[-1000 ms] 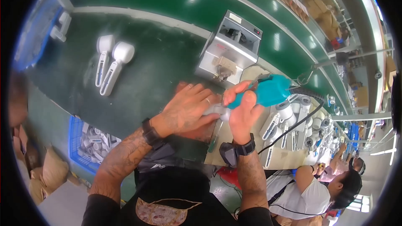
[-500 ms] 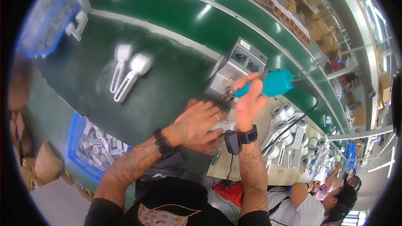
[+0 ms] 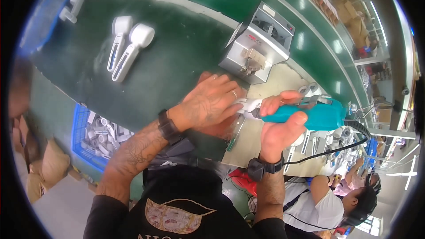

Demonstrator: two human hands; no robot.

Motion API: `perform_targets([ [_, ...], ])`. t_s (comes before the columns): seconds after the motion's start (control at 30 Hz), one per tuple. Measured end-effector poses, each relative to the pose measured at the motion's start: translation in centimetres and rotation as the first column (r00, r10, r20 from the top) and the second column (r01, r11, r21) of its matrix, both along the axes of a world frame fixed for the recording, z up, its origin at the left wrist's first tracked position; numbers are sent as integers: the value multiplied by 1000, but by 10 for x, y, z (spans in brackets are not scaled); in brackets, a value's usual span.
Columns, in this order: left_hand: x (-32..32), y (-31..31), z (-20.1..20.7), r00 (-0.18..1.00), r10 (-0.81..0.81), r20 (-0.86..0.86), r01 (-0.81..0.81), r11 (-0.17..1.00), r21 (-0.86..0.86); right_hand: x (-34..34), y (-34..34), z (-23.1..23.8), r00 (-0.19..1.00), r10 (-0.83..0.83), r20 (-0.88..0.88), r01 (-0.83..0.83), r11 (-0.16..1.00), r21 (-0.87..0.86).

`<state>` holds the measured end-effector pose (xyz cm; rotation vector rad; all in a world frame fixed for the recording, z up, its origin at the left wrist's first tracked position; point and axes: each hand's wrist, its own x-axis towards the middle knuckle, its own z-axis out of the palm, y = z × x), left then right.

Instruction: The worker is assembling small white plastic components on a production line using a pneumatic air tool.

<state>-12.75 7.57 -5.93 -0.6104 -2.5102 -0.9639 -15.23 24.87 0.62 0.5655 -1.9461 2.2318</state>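
Note:
My right hand is closed round a teal electric screwdriver, which lies almost level and points left. Its tip meets, or comes very close to, the round end of a white shower-head-shaped part. My left hand is wrapped over that part's handle and hides most of it, low above the bench edge. Beyond the hands stands a grey metal screw feeder. Two similar white parts with round heads and slotted handles, one beside the other, lie on the green bench top.
A blue basket full of white parts stands at lower left. More white parts crowd the pale board on the right, crossed by the screwdriver's black cable. Another person sits at lower right. A blue crate is at far left.
The screwdriver has moved down from the feeder's front to the white part under my left hand. The whole view has shifted slightly, showing more of my shirt.

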Motion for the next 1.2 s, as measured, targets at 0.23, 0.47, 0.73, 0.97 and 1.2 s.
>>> perform_targets([
  [0.23, 2, 3, -5, 999, -17, 29, 17, 1000, -6, 1, 3, -16, 1000, -5, 31, 5, 1000, -8],
  [0.47, 0, 2, -2, 1000, -21, 13, 21, 1000, 14, -2, 1, -18, 1000, 25, 13, -25, 1000, -4],
  [0.73, -1, 1, 2, 992, -36, 122, 45, 997, -68, -6, 6, -31, 986, 168, 15, -165, 979, -122],
  [0.97, 3, 7, 19, 999, -32, 38, 36, 992, -124, 7, 7, -32, 990, 89, 109, -83, 995, -60],
  [1.2, 41, 11, 29, 986, -134, -100, 125, 988, -90, 63, 45, 2, 986, 146, 81, -111, 934, -339],
])
